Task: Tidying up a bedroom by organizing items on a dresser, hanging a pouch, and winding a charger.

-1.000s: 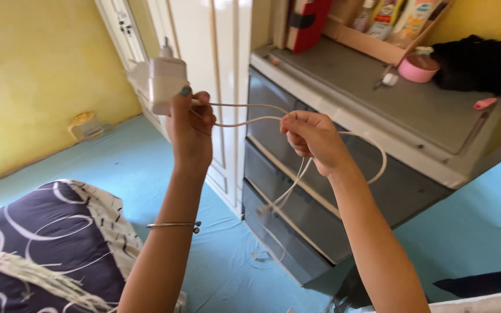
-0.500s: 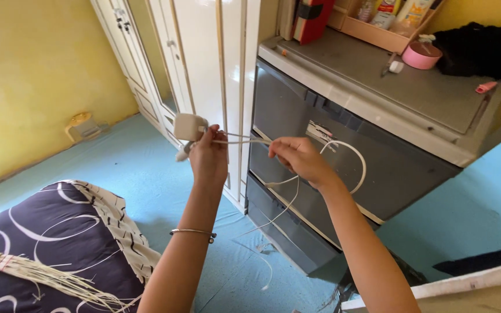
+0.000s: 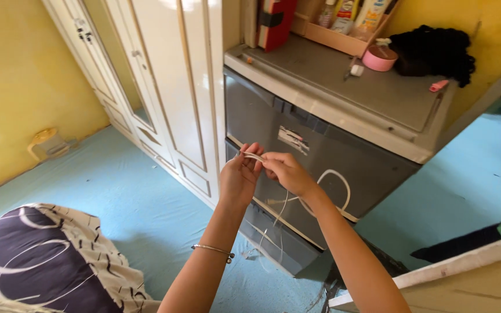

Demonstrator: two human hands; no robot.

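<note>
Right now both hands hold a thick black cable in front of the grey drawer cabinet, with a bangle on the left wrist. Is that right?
Not quite. The cable is thin and white, not thick and black, as the head view shows. The left hand and right hand do pinch it in front of the grey drawer cabinet, and the bangle is on the left wrist.

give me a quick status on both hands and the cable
Left hand and right hand both pinching the white cable. Cable loops down before grey drawers. Nothing in the way.

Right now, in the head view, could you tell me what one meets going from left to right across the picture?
Yellow wall → patterned dark cloth → white wardrobe → left hand → right hand → white cable loop → pink round container → black bundle.
</note>
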